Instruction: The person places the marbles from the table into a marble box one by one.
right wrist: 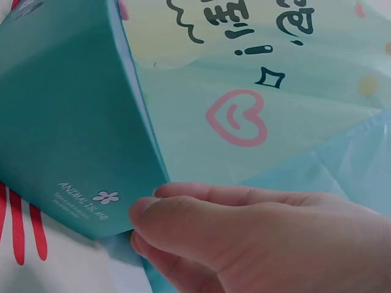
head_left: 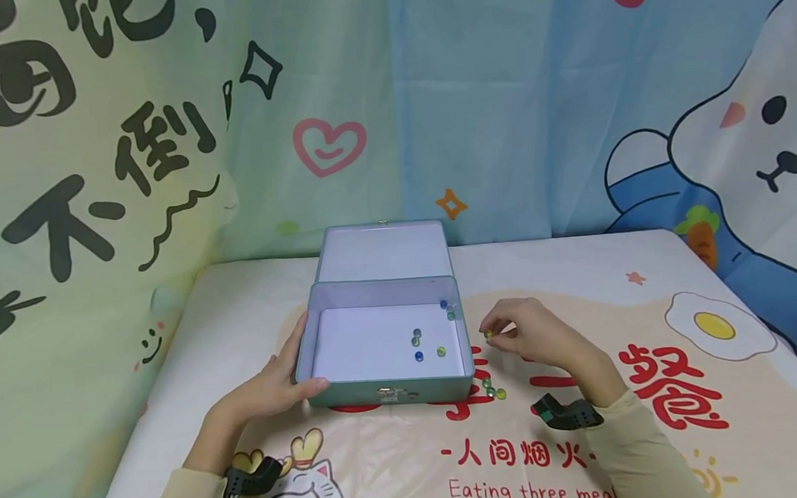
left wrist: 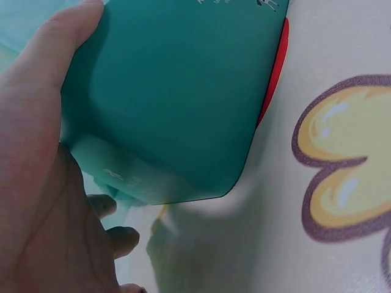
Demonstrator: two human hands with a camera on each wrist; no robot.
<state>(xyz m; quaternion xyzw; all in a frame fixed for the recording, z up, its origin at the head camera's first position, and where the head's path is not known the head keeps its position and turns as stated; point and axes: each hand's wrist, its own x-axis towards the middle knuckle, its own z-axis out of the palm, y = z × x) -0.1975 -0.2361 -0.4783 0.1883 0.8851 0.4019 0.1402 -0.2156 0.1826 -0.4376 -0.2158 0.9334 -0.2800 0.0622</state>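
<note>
A green tin box (head_left: 360, 394) with a white inside stands on the table, its lid (head_left: 383, 251) raised at the back. My left hand (head_left: 269, 389) grips the box at its left front corner, thumb along the front and the other fingers at the left side. Several glass marbles lie in the box's right half, among them a blue marble (head_left: 419, 356) and a yellow-green marble (head_left: 441, 352). Just right of the box, my right hand (head_left: 539, 335) pinches a yellowish marble (head_left: 489, 335) between thumb and fingertips. In the right wrist view, the fingers mostly hide that marble.
A few greenish marbles (head_left: 501, 394) lie on the tablecloth by the box's front right corner. The printed tablecloth (head_left: 526, 487) covers the table. Behind it hangs a printed curtain (head_left: 487, 119).
</note>
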